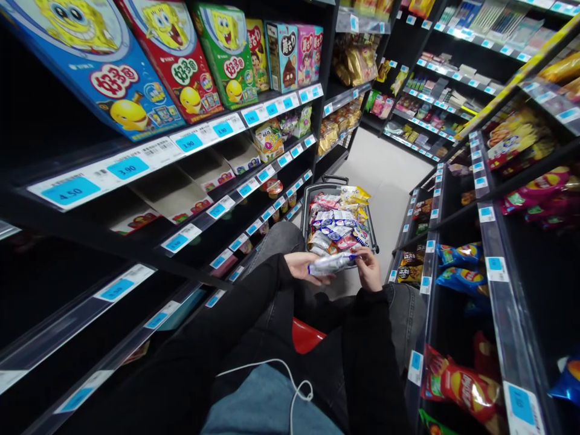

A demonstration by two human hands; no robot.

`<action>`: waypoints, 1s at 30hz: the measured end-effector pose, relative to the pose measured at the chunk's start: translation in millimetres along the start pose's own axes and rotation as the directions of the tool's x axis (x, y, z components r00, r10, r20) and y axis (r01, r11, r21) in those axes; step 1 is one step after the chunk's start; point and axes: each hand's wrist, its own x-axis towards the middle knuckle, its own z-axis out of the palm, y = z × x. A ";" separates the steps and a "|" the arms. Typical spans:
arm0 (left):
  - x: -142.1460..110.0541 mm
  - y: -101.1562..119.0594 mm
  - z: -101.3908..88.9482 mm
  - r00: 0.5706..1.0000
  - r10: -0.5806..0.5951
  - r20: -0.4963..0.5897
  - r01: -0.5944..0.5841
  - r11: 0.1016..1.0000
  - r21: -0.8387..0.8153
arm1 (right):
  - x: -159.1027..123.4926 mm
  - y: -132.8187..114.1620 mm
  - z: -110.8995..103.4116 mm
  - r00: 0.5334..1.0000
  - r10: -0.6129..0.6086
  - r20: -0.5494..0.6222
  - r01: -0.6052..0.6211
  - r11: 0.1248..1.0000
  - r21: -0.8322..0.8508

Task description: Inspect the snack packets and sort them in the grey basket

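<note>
Trailing white cord [277,360] over blue cloth [260,402] behind the grip; grasping silvery packet [333,263] between left hand [301,265] and right hand [370,271], near basket [307,211]. Probably inspecting; should next support both ends.

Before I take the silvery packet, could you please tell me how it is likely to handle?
The silvery packet will probably flex, as its wrapping looks thin and crinkled. Its shiny surface may be slightly slippery. It seems fairly light, since the left hand supports one end and the right hand appears to hold the other lightly.
</note>
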 end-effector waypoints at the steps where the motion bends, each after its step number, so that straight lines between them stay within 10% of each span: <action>1: 0.3 -2.5 3.1 0.999 -0.044 0.031 0.042 0.997 0.059 | 0.0 -1.3 0.2 1.000 -0.019 -0.001 0.019 1.000 0.006; 13: 11.6 0.6 19.3 0.865 0.408 -0.293 -0.182 0.797 0.576 | -2.0 0.8 -3.3 0.893 0.450 0.015 -0.448 0.884 0.133; 21: 7.9 -0.4 27.8 0.846 0.399 -0.354 -0.296 0.903 0.310 | 2.8 9.8 -0.7 0.921 0.320 -0.222 -0.298 0.946 0.128; 30: 12.6 1.7 14.4 0.740 0.524 -0.422 -0.336 0.832 0.442 | 2.9 6.9 6.1 0.886 0.224 -0.406 -0.216 0.974 0.065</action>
